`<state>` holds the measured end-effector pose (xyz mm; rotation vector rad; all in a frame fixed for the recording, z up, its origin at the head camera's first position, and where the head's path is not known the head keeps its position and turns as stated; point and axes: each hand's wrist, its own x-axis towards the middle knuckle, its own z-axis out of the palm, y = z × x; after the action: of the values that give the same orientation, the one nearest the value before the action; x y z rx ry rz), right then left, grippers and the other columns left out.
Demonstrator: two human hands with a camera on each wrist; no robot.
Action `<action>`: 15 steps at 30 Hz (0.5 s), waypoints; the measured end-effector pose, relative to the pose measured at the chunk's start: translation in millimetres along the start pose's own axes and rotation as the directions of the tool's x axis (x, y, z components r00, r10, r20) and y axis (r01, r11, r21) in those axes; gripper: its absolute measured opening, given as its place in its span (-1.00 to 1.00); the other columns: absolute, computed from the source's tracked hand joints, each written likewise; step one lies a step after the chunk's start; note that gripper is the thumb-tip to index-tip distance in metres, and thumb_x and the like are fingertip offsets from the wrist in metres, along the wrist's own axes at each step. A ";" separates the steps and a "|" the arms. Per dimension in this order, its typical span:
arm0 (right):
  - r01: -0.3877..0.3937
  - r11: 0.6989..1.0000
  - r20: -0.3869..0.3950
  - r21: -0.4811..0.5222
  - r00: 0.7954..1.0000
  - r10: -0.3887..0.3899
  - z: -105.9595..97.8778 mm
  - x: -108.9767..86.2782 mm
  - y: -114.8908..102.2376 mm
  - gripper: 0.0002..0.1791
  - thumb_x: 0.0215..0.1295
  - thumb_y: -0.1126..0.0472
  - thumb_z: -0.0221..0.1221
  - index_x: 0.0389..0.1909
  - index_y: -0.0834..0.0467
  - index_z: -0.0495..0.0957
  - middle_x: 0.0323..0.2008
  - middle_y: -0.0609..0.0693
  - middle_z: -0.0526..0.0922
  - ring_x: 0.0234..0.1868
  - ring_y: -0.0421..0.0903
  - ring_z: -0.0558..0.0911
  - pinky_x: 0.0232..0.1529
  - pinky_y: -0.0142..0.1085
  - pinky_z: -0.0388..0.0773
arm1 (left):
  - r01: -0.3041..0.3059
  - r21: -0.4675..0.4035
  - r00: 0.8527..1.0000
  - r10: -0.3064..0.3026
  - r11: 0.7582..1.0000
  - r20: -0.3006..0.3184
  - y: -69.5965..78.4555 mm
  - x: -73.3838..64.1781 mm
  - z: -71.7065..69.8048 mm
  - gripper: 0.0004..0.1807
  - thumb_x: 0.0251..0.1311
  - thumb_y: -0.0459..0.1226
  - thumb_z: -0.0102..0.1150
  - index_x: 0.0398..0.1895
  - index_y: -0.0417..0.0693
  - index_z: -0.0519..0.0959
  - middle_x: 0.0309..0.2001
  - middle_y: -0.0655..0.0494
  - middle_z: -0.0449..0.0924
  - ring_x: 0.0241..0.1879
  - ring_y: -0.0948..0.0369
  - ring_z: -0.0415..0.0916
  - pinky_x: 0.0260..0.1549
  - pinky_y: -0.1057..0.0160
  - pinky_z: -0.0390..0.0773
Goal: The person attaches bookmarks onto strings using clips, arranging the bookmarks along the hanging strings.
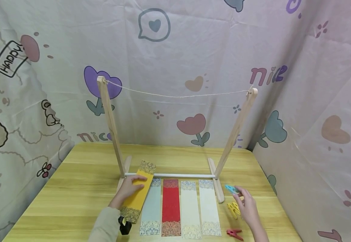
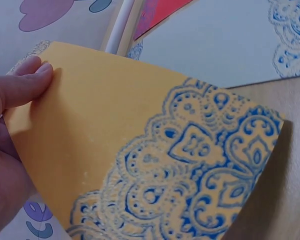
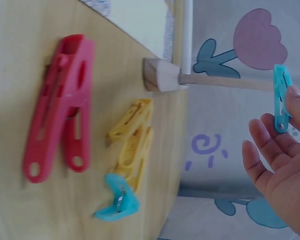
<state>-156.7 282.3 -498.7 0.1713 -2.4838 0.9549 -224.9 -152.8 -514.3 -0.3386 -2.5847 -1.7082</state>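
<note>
My left hand [image 1: 129, 188] grips a yellow paper strip [image 1: 138, 199] by its edge, thumb on one face. The strip is tilted, with lace-patterned bands at both ends; in the left wrist view its near end [image 2: 190, 160] bows slightly above the table. On the right, my right hand [image 1: 248, 205] pinches a light blue clothespin [image 3: 281, 97] between thumb and fingers, raised above the table. Beneath that hand lie yellow clothespins [image 1: 233, 210], with another blue clothespin [image 3: 117, 200] beside them. A red clothespin [image 1: 235, 234] rests nearer the front.
A wooden frame [image 1: 112, 124] stands behind, a string [image 1: 175, 96] sagging between its posts and a white rod [image 1: 181, 175] low down. In a row before it lie a pale blue strip [image 1: 151, 205], a red strip [image 1: 171, 205], a cream strip [image 1: 190, 205] and a white strip [image 1: 210, 205].
</note>
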 end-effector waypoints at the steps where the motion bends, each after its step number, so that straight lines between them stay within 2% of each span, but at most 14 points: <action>1: 0.014 1.000 -0.007 -0.001 1.000 -0.014 -0.5 1.3 -0.6 -0.67 0.07 0.45 0.17 -0.09 0.38 0.45 -0.36 0.07 0.51 -0.41 -0.21 0.44 -0.58 -0.44 0.44 | -0.003 0.004 1.000 0.003 1.000 0.004 0.6 0.4 0.4 -0.78 -0.02 -0.52 0.17 -0.23 -0.34 0.57 -0.17 -0.15 0.55 -0.04 -0.12 0.38 0.02 -0.07 0.26; 7: 0.077 0.997 -0.026 -0.014 0.997 -0.078 -3.3 9.5 -5.6 -0.67 0.04 0.50 0.16 -0.11 0.39 0.45 -0.32 0.10 0.51 -0.37 -0.15 0.45 -0.55 -0.44 0.44 | -0.002 0.016 1.000 0.002 1.000 0.012 4.0 2.5 2.4 -0.78 -0.02 -0.52 0.18 -0.23 -0.34 0.57 -0.17 -0.16 0.55 -0.04 -0.12 0.38 0.01 -0.06 0.28; 15: 0.122 0.992 -0.045 -0.015 0.991 -0.123 -8.7 19.7 -14.4 -0.68 0.05 0.52 0.15 -0.11 0.38 0.45 -0.31 0.13 0.49 -0.35 -0.10 0.44 -0.51 -0.43 0.43 | -0.008 0.022 1.000 0.008 1.000 0.000 4.4 7.3 5.4 -0.77 -0.06 -0.52 0.20 -0.25 -0.31 0.59 -0.18 -0.13 0.56 -0.04 -0.10 0.40 0.03 -0.05 0.27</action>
<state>-166.8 278.2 -475.3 0.2908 -2.4062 0.8821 -230.7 -145.1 -511.3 -0.3475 -2.5964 -1.6767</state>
